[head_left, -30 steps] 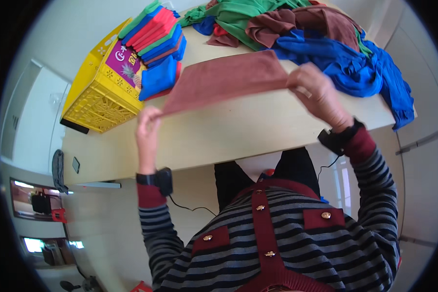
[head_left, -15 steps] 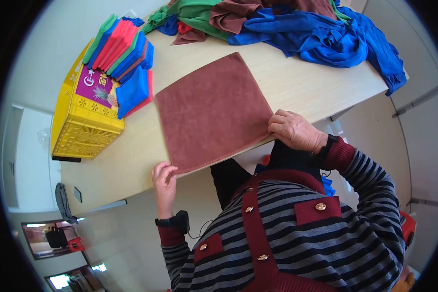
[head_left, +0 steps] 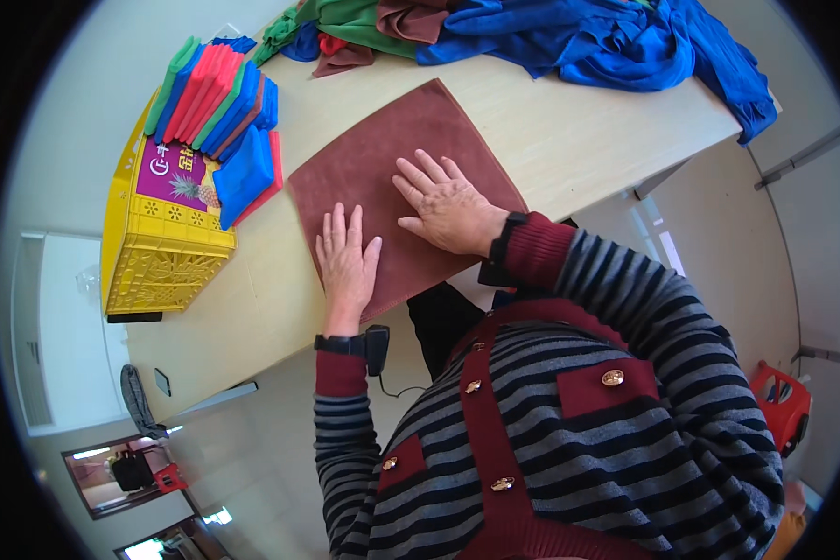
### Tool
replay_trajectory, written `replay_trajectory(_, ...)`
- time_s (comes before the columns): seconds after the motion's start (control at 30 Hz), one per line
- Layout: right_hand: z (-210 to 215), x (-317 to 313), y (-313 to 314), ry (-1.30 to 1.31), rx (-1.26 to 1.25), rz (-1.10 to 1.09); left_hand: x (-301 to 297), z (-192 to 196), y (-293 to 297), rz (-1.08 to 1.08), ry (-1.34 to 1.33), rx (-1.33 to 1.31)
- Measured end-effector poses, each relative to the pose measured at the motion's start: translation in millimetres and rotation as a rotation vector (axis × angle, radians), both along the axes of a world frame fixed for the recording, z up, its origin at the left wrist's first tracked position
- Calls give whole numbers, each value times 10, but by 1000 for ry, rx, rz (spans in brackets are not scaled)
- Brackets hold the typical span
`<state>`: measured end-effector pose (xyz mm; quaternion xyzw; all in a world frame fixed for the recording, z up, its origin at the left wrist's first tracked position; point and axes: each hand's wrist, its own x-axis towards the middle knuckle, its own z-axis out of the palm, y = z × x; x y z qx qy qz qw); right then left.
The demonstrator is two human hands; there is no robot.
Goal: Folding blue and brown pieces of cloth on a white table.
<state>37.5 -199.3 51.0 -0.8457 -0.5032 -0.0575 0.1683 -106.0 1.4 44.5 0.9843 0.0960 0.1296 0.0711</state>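
- Left hand (head_left: pixel 346 263) flat, fingers spread, on near left part of brown cloth (head_left: pixel 383 168); no grip on anything.
- Right hand (head_left: pixel 446 207) likewise flat and splayed, just beyond and right of it, nearer cloth's middle.
- Cloth: napped, square, spread on pale wooden worktop (head_left: pixel 252 308), one corner pointing away.
- Left: yellow lattice crate (head_left: pixel 159 261) bearing folded cloths (head_left: pixel 217 98).
- Far edge: rumpled blue, green, brown fabric pile (head_left: pixel 579 37).

We see a brown cloth (head_left: pixel 392 177), square and plush-looking, spread flat in a single layer on the pale worktop (head_left: pixel 569 140). It lies turned at an angle, its near edge reaching the worktop's front edge.
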Motion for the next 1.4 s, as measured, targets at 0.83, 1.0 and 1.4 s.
replay_trajectory(0.83, -257, 886, 313, -28, -82, -130, 746, -217, 519, 164, 177, 31)
replay_trajectory(1.0, -214, 1337, 127, 4, -128, -212, 686, -255, 636, 194, 140, -5)
replay_trajectory(1.4, -198, 1084, 938, -37, -38, -138, 1250, -212, 721, 182, 110, 86)
